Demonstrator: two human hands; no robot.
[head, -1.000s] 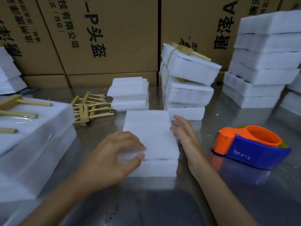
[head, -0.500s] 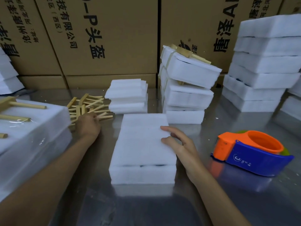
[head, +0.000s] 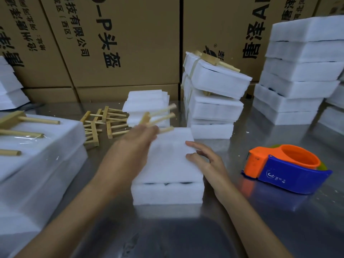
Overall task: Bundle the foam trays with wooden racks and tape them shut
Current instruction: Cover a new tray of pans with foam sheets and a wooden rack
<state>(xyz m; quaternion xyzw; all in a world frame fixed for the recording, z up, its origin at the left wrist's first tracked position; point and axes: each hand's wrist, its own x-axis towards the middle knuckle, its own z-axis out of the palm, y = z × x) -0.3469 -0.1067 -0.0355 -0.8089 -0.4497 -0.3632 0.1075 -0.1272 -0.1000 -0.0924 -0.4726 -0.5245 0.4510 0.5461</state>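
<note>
Two white foam trays (head: 168, 175) lie stacked on the steel table in front of me. My left hand (head: 138, 136) hovers over their far left corner, shut on a wooden rack (head: 158, 117) whose dowels point up and to the right. My right hand (head: 204, 159) rests open on the stack's right edge, fingers spread on the top tray. A pile of loose wooden racks (head: 101, 123) lies to the left. An orange and blue tape dispenser (head: 284, 168) sits on the table to the right.
Taped bundles with racks (head: 214, 94) are stacked behind, next to a small pile of foam sheets (head: 147, 101). Taller foam stacks (head: 301, 71) stand at the right, a large wrapped bundle (head: 33, 155) at the left. Cardboard boxes (head: 115, 43) wall the back.
My left hand left the loose rack pile and swung right over the foam stack, now carrying one wooden rack. My right hand stays on the stack's right edge.
</note>
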